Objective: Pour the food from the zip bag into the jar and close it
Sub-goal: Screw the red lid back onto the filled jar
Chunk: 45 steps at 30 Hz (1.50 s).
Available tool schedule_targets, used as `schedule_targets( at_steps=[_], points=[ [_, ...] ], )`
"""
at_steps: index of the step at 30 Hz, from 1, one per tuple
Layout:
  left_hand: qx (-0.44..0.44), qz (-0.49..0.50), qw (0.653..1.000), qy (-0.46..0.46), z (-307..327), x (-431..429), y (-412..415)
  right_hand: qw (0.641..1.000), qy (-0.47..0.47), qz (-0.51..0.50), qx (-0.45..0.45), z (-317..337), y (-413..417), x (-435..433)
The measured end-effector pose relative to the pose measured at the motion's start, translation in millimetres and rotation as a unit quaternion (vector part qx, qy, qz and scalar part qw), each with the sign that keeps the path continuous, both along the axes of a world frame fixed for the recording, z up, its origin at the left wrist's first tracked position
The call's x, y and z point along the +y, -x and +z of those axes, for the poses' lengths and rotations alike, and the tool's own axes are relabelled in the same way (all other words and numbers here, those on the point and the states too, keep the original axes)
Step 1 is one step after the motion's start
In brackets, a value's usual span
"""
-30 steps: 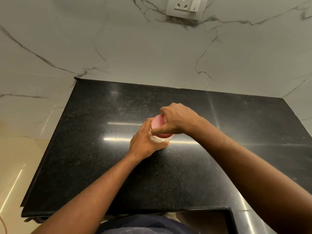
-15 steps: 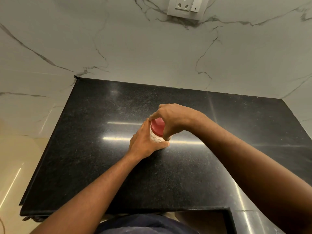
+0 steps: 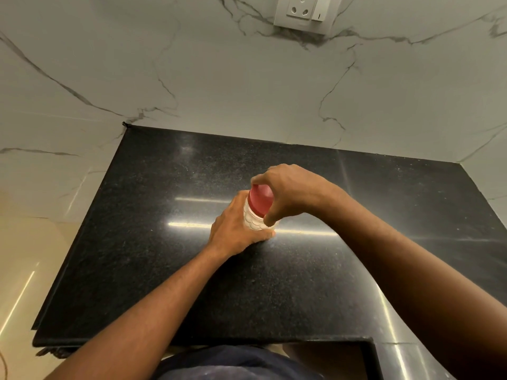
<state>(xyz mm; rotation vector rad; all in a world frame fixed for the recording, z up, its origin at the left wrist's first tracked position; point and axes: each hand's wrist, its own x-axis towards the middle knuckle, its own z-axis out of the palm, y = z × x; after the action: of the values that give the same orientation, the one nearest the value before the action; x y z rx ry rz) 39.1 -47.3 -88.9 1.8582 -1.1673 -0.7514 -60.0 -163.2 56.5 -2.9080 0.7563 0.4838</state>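
A small clear patterned jar (image 3: 253,221) stands upright on the black granite counter (image 3: 153,242), near its middle. A red lid (image 3: 260,200) sits on top of the jar. My left hand (image 3: 236,229) wraps around the jar's body from the left. My right hand (image 3: 290,192) comes over from the right, its fingers and thumb clamped around the lid's rim. Most of the jar's body is hidden by my hands. No zip bag is in view.
White marble walls rise behind and to the left of the counter, with a socket and switch plate (image 3: 304,13) high on the back wall. The counter's left edge drops to a beige floor (image 3: 24,270). A step cuts into the front edge at the lower right.
My right hand has rotated on the lid: the thumb swung from the near side round under the lid, uncovering more of the red top. The jar and left hand stayed in place.
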Motion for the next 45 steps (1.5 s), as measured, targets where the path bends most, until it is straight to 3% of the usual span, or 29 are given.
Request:
schedule_targets(
  at_steps=[8, 15, 18, 24, 30, 33, 45],
  points=[
    [-0.002, 0.003, 1.000, -0.008, 1, 1, 1, 0.998, 0.031, 0.041, 0.024, -9, -8, 1],
    [0.001, 0.004, 1.000, 0.001, 2, 1, 2, 0.994, 0.064, -0.081, -0.029, -24, -13, 4],
    [0.003, -0.001, 1.000, 0.000, 2, 1, 0, 0.992, 0.097, -0.079, -0.013, -21, -10, 4],
    [0.003, -0.010, 1.000, -0.001, 0, 1, -1, 0.997, 0.050, 0.065, 0.012, -8, 3, 7],
    [0.109, -0.107, 0.988, -0.028, -1, 0, -24, 0.998, -0.039, 0.042, -0.014, 9, 12, -4],
    [0.122, -0.141, 0.982, -0.045, 5, -3, -32, 0.998, -0.048, 0.021, -0.038, 13, 17, -11],
    [0.106, -0.095, 0.989, -0.047, 7, 0, -25, 0.999, 0.010, 0.028, -0.030, -14, 0, 3]
  ],
)
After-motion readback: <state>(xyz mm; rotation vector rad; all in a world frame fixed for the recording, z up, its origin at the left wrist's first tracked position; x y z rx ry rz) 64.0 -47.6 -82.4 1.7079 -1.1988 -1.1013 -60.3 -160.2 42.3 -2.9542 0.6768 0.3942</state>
